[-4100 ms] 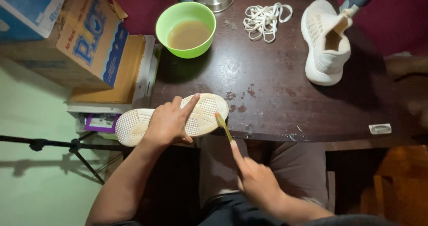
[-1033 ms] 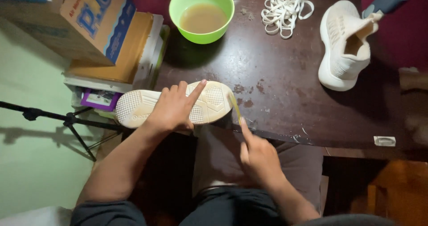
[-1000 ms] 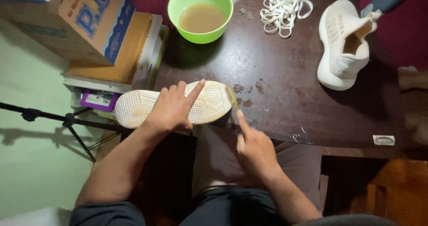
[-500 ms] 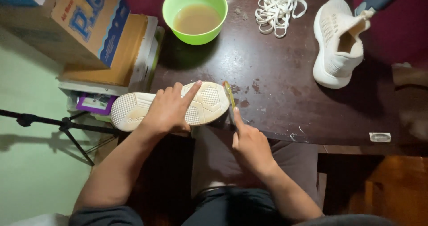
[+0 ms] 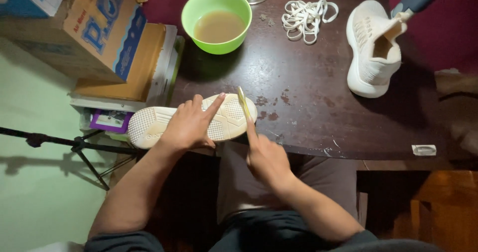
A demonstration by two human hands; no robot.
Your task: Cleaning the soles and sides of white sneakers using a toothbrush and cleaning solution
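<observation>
Behind the hands pinning a sole (image 5: 191, 123) and gripping a brush (image 5: 244, 102), a green bowl (image 5: 188, 14) holds seemingly murky water.

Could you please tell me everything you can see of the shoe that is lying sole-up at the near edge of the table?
The shoe is off-white and lies upside down, its rubbery-looking sole facing up, patterned with fine grids and small blocks. It lies lengthwise along the near edge of the dark table, one end jutting past the table's left side. The left hand presses flat on its middle, forefinger stretched along the sole. The right hand holds a thin yellowish brush against the other end. Its upper is hidden.
</observation>
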